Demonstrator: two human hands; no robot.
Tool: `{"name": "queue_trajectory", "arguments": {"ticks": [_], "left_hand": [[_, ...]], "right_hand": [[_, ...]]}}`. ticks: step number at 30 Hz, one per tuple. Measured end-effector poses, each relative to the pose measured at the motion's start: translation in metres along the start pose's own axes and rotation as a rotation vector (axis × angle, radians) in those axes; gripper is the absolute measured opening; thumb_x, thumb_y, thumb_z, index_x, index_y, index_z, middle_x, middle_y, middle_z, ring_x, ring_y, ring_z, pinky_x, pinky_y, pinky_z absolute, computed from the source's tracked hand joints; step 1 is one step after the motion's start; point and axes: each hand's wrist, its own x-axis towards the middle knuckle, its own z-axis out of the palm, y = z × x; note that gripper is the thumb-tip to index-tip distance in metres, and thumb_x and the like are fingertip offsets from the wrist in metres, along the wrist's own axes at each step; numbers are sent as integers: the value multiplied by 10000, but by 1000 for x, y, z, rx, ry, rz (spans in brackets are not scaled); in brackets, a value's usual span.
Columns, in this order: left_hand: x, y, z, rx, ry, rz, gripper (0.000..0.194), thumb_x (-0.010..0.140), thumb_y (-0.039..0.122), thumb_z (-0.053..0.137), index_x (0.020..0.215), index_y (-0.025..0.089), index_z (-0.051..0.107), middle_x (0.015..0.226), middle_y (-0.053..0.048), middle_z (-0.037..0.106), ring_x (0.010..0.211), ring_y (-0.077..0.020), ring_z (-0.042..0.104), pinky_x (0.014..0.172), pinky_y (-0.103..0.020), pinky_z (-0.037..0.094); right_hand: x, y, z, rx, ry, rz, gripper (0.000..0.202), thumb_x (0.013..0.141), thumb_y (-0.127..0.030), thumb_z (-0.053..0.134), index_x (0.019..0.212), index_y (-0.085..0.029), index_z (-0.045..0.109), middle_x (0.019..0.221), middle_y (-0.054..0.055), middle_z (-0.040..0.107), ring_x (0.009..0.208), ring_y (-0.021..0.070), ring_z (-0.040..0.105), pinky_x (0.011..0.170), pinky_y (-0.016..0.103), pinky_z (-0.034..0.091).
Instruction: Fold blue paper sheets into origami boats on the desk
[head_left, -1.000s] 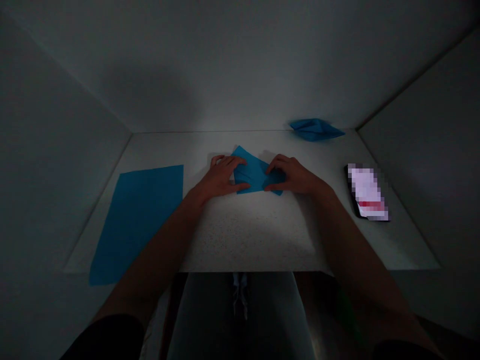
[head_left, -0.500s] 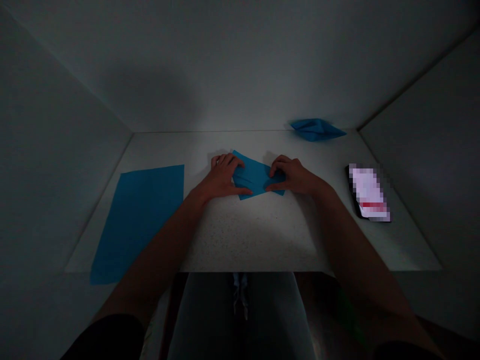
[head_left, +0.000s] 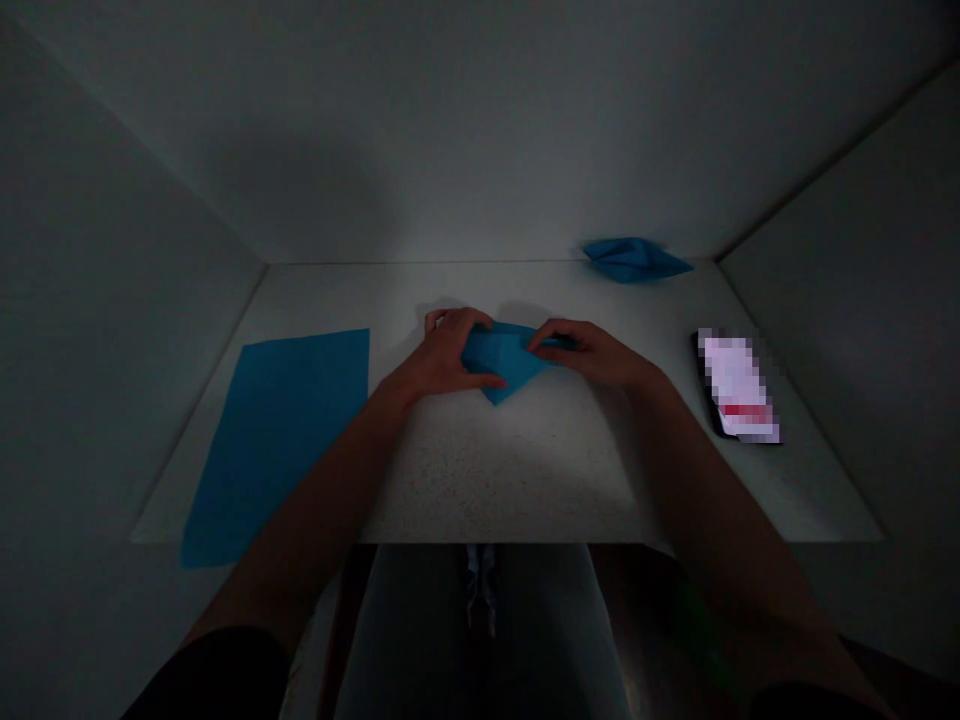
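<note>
A small folded sheet of blue paper [head_left: 517, 362] lies on the table between my hands, one corner pointing towards me. My left hand [head_left: 450, 350] holds its left side, with the thumb along the near edge and the fingers curled over the far edge. At the right end, my right hand [head_left: 589, 350] pinches the paper between thumb and fingers. Part of the paper is hidden under both hands.
On the left a large flat blue sheet [head_left: 292, 420] partly overhangs the front edge of the white table [head_left: 480, 480]. A folded blue paper boat [head_left: 634, 260] rests by the back wall. A phone [head_left: 739, 385] with a lit, blurred screen lies at the right.
The paper has been turned and its outline is now more pointed towards me, with a fold line showing. My right hand has closed into a pinch; my left hand has barely moved.
</note>
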Motion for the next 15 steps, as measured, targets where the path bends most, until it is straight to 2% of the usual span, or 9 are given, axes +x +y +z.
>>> {"name": "queue_trajectory", "arguments": {"ticks": [3,5,6,8,10,11,13,15], "left_hand": [[-1,-1,-5,-60,63,48,1176,544,746,1008,1501,293,497,1558,-178,582,1446,-423,540,1249,-622,309],[0,0,-7,-74,78,89,1173,518,770,1006,1476,289,531,1566,-182,583,1456,-420,542,1239,-609,335],[0,1,-7,-74,86,97,1099,550,767,995,1440,287,567,1542,-170,609,1443,-408,560,1236,-602,346],[3,2,-7,-83,117,74,796,719,716,932,1324,281,652,1422,-125,700,1357,-356,639,1229,-586,373],[5,1,-4,-138,174,12,450,906,613,812,1176,265,716,1226,-81,780,1184,-285,725,1173,-543,459],[6,1,-3,-185,217,-26,348,959,568,760,1109,255,732,1131,-69,796,1092,-256,747,1115,-506,515],[8,-1,0,-290,311,-97,297,984,532,726,1026,239,740,1010,-59,799,966,-221,755,979,-428,594],[9,-2,2,-378,384,-150,302,962,530,751,1005,231,734,975,-53,793,914,-199,750,884,-369,619]], "right_hand": [[2,2,-2,101,163,36,365,918,-628,789,1018,-279,828,1041,41,789,988,247,696,951,416,554],[3,5,-3,146,273,60,374,896,-640,807,1032,-294,840,1070,40,796,1028,256,701,995,433,555],[3,6,-4,163,318,72,383,891,-647,807,1041,-296,844,1094,42,801,1059,265,704,1016,443,553],[1,7,-6,197,370,100,440,896,-681,779,1084,-289,850,1157,58,808,1123,292,706,1031,464,555],[-2,6,-7,232,367,123,560,890,-744,744,1181,-275,840,1230,86,799,1155,321,708,1001,479,572],[-3,4,-8,246,354,128,634,869,-777,742,1241,-270,825,1265,99,790,1156,332,710,976,483,582],[-6,2,-10,255,315,127,765,796,-812,788,1341,-275,782,1306,107,771,1134,342,718,925,486,601],[-6,1,-9,244,298,130,819,713,-795,870,1352,-294,761,1267,92,774,1096,336,725,883,482,616]]}}
